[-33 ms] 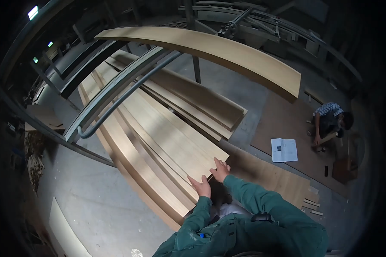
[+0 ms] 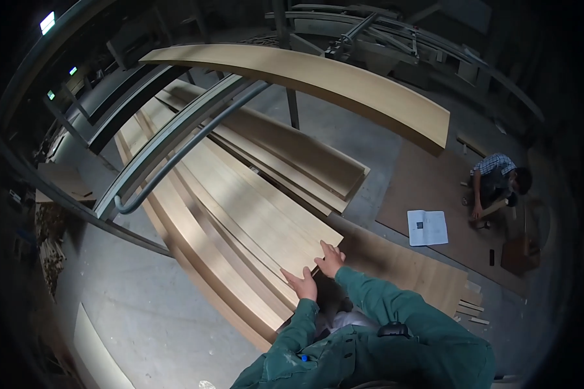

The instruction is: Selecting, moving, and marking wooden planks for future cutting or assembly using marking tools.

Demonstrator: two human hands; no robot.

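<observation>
A pale wooden board (image 2: 266,204) lies beneath a gray metal rail (image 2: 169,146). Well right of the rail, a co-worker (image 2: 494,172) crouches. Nearer than the rail, left hand (image 2: 304,285) and right hand (image 2: 331,262) touch the board's end, fingers spread; whether they grip cannot be told.

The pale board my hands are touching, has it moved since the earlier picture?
No, not visibly: judged against the metal rail, the pale board keeps its place; both appear slightly further left together, as the camera shifted.
</observation>
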